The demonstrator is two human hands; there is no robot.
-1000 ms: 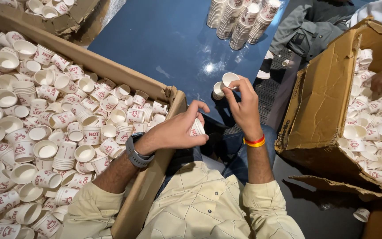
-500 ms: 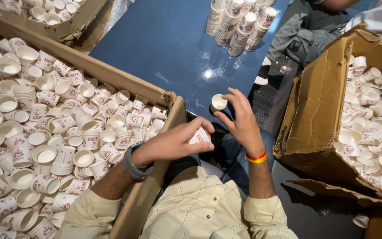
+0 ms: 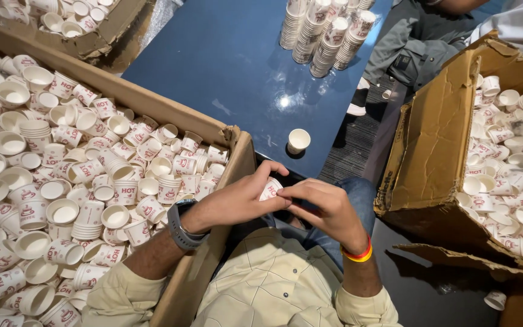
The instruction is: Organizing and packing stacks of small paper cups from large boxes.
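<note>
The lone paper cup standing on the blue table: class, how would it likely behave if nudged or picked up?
The paper cup is small, thin-walled and empty, so probably very light and easily crushed. Standing upright on the glossy blue table, it would likely slide or tip, then roll in a curve.

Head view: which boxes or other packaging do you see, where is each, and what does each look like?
Left cardboard box: long, brown, open, full of loose white-and-red paper cups.
Right cardboard box: brown, torn flaps, also filled with cups.
Far-left box: brown corner at the top edge, cups inside.
Cup: white with red print, held between left hand and right hand.
</note>
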